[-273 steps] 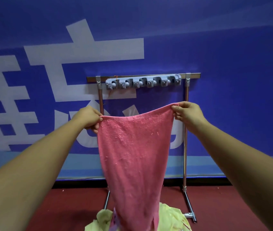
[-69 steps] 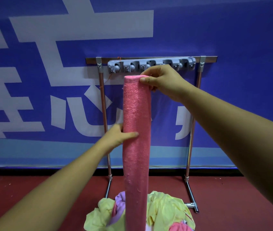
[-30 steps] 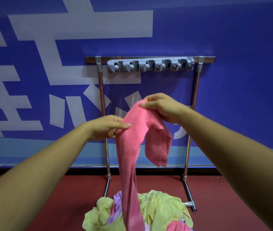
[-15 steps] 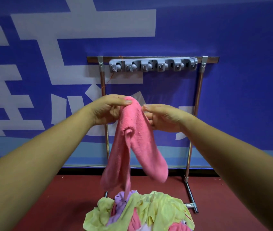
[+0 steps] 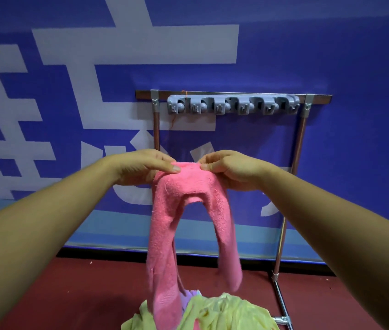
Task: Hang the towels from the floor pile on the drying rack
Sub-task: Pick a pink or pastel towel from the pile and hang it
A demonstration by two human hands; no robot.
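Pinching the folded pink towel (image 5: pixel 188 210) with left hand (image 5: pixel 141 166) and right hand (image 5: pixel 231 169), rack (image 5: pixel 232 107) looking bare, floor pile (image 5: pixel 224 313) waiting.

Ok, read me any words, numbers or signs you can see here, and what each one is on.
"志", probably: big white character on the blue banner, lower strokes partly hidden behind the left hand, right hand and pink towel.
Unreadable: white character at the banner's left, cut off by the frame.
Unreadable: white stroke fragment by the rack's right post.
None visible on the grey clip strip.
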